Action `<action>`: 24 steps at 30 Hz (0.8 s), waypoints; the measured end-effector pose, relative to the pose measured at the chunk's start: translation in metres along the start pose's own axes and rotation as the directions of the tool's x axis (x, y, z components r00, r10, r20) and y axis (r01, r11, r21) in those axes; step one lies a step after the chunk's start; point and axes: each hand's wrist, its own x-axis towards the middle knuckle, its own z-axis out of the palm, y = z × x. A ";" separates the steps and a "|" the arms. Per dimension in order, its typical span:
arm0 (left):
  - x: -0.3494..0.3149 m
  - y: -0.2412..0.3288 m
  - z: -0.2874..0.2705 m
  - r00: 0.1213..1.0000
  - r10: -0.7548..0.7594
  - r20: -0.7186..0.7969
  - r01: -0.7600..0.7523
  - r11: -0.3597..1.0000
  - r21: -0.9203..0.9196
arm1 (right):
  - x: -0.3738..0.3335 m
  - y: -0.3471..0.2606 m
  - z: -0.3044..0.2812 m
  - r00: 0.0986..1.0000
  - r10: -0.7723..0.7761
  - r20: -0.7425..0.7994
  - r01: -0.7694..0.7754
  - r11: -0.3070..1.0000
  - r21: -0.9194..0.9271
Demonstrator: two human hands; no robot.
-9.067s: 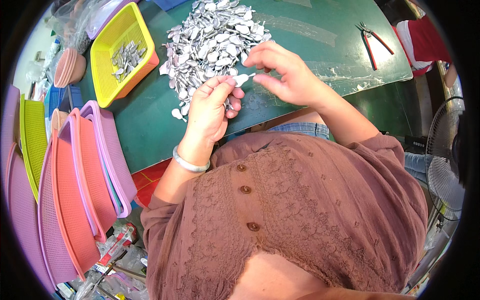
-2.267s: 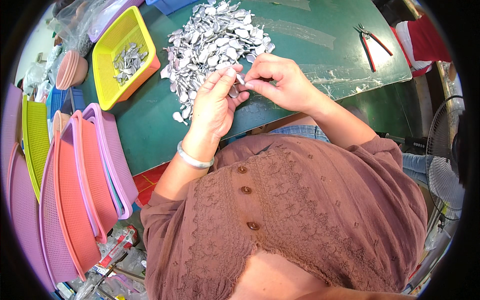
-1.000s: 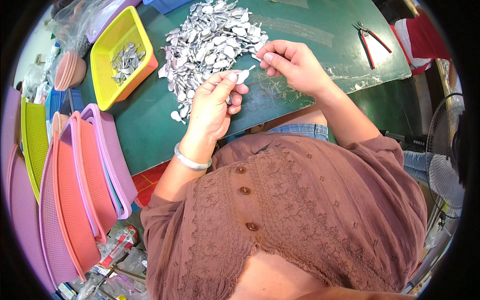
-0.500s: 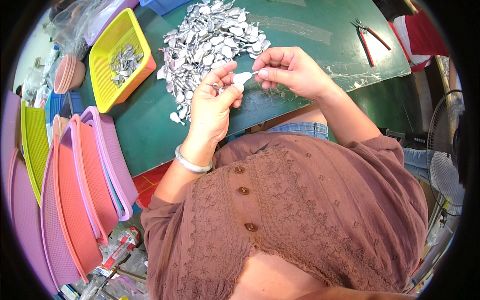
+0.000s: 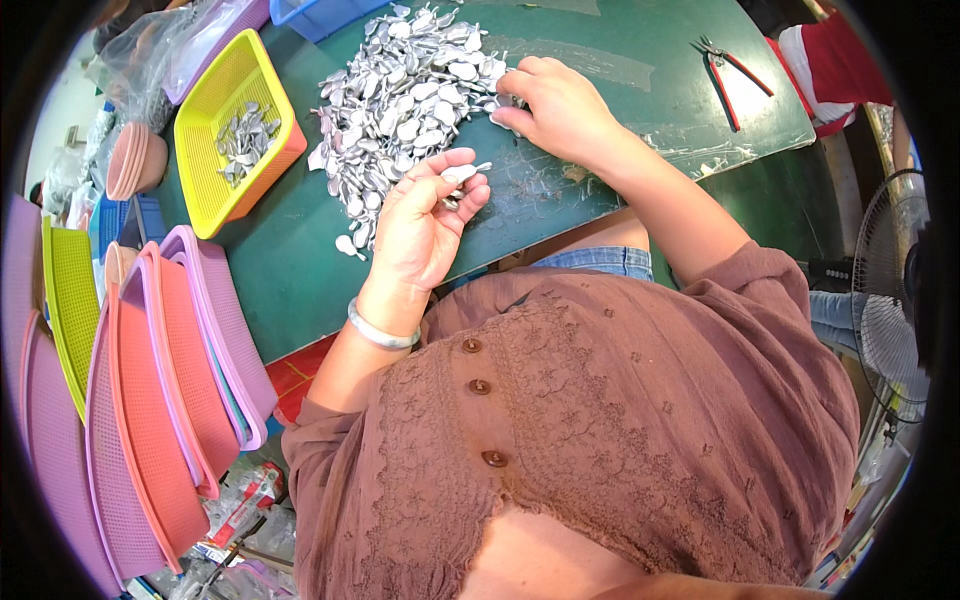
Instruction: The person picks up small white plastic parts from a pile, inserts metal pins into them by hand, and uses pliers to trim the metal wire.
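My left hand (image 5: 425, 225) is closed on small silver spoon-shaped metal pieces (image 5: 460, 174), with a round end showing above the curled fingers. More of what it holds is partly hidden by the fingers. At the right edge of a large heap of similar silver pieces (image 5: 400, 110), my right hand (image 5: 565, 108) has its thumb and forefinger apart. Silver shows in the gap between them; whether that hand touches a piece is hard to make out. The heap lies on a green table (image 5: 300, 270).
A yellow basket (image 5: 190, 160) with some silver pieces stands left of the heap. Red-handled pliers (image 5: 728, 80) lie far right. Stacked pink and purple baskets (image 5: 160, 400) fill the left side. A blue bin (image 5: 320, 14) stands at the back. A fan (image 5: 888, 300) is at right.
My right hand has let go of the piece in my left hand and moved up to the heap's edge. My left hand has dropped slightly, its fingers curled around the pieces.
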 end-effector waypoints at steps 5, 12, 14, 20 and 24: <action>0.001 0.001 -0.002 1.000 -0.004 -0.021 0.003 0.999 -0.047 | 0.007 0.004 -0.004 0.987 0.158 -0.015 -0.152 0.970 0.189; 0.003 0.004 0.003 0.996 -0.074 -0.048 0.071 0.996 -0.059 | -0.005 0.005 -0.026 0.822 0.278 0.497 -0.535 0.078 0.841; 0.005 0.003 0.004 0.998 -0.053 -0.030 0.052 0.999 -0.007 | -0.009 -0.002 -0.027 0.813 0.223 0.538 -0.540 -0.057 0.840; 0.005 0.003 0.011 0.996 0.054 -0.070 -0.045 0.991 0.128 | -0.018 -0.021 -0.024 0.807 0.095 0.583 -0.555 -0.216 0.803; 0.004 0.004 0.011 0.989 0.103 -0.102 -0.086 0.984 0.157 | -0.021 -0.022 -0.019 0.807 0.049 0.588 -0.559 -0.257 0.788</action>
